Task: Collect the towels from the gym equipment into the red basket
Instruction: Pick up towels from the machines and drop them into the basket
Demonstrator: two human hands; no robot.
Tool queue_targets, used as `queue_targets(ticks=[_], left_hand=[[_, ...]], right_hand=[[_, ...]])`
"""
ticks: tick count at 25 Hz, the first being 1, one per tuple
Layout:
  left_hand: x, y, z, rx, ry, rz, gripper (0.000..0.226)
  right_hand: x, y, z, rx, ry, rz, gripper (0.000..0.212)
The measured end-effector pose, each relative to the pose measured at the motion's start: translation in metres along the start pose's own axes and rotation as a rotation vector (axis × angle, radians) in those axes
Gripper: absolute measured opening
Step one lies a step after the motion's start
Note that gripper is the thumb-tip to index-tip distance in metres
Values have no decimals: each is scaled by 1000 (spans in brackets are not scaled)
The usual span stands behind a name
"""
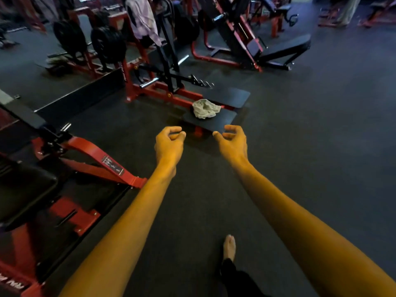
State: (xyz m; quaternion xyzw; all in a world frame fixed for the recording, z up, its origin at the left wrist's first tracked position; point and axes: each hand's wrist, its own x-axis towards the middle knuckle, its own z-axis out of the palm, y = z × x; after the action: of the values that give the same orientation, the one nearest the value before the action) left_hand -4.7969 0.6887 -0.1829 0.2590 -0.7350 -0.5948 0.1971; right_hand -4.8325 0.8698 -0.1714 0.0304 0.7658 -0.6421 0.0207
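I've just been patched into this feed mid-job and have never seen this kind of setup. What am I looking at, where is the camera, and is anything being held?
There is one picture, from a camera worn on a person's head, looking forward and down across a gym floor. The two bare arms are that person's own. The left hand and right hand hang loosely curled and hold nothing. Ahead, a crumpled pale towel lies on a black foot plate of a red-framed machine. Farther back, a lilac cloth hangs over another machine. No red basket is in view.
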Motion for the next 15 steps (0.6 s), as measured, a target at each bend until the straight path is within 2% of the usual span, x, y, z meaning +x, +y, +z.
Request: queue_targets(ticks=[5,9,12,15], left_hand=[[144,-23,87,62,-11,-102,19],[241,-39,133,90,-3,-161,18],[318,-47,156,103,60,-231,18],[397,-54,177,102,86,-241,18]], right_hand=[[163,27,37,3,12,102,46],[281,34,72,-15,-31,142,44],[368,35,103,-36,-62,193,43],[454,37,142,-59,-76,168,41]])
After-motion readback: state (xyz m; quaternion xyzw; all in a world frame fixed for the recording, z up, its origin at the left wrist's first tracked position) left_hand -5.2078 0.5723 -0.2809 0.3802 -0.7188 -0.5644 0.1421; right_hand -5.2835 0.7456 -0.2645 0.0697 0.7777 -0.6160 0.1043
